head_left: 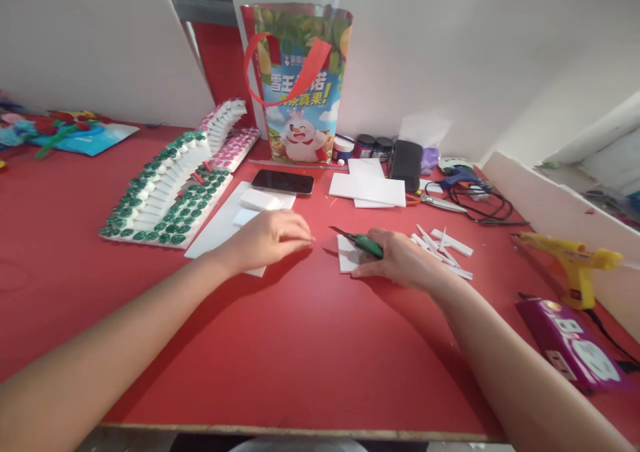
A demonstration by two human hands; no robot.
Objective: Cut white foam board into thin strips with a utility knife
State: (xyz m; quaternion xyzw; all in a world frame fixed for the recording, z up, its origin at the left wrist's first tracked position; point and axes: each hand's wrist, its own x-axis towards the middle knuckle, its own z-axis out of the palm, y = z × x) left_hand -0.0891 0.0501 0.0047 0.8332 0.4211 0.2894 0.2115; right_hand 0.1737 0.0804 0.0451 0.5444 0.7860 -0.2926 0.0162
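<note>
My right hand (400,259) grips a green craft knife (367,244), its dark blade pointing left. Fingertips of the same hand also touch a small white foam board piece (346,255) lying flat on the table. To the left, my left hand (273,239) hovers over the edge of a larger white sheet (215,222), its fingers drawn together; whatever they pinch, if anything, is too small to make out. Small white blocks (259,200) lie on that sheet just beyond the left hand. Right of my right hand is a heap of thin white strips (445,249).
A phone (283,182), stacked white boards (367,189), scissors (443,203) and paint jars (365,147) lie farther back before a printed bag (303,92). Green-and-white decorated panels (170,192) stand left. A yellow glue gun (575,259) and purple box (570,345) sit right.
</note>
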